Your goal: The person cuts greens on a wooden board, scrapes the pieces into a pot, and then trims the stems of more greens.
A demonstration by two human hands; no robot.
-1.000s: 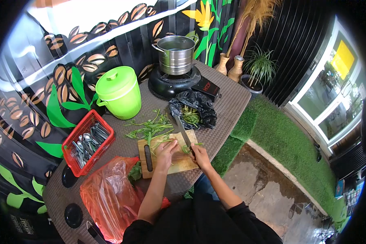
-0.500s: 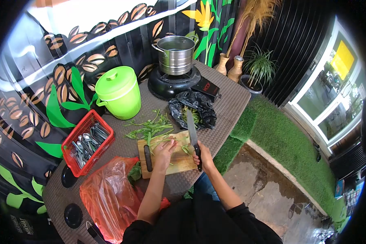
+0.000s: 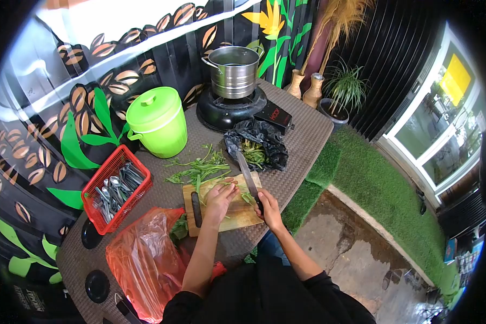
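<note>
My right hand [image 3: 270, 209] is wrapped round the black handle of a kitchen knife [image 3: 247, 171], its blade pointing away from me above the right part of a wooden cutting board [image 3: 240, 218]. Over the board, my left hand [image 3: 219, 202] has its fingers closed on green leafy vegetable stems, partly hidden beneath it. A few cut green pieces [image 3: 247, 198] lie beside the blade. More leafy stems [image 3: 204, 168] spread across the table just past the board. Beyond the knife tip, an open black plastic bag [image 3: 275, 143] holds cut greens [image 3: 255, 155].
A steel pot [image 3: 233, 78] stands on a black stove [image 3: 213, 114] at the back. To the left are a lidded green bucket [image 3: 159, 129], a red basket [image 3: 94, 217] of cutlery and an orange plastic bag [image 3: 146, 259]. The table edge [image 3: 310, 159] runs along the right.
The knife has swung left, its tip shifting away from the greens in the black bag and its blade coming closer to my left hand. My left hand has barely moved.
</note>
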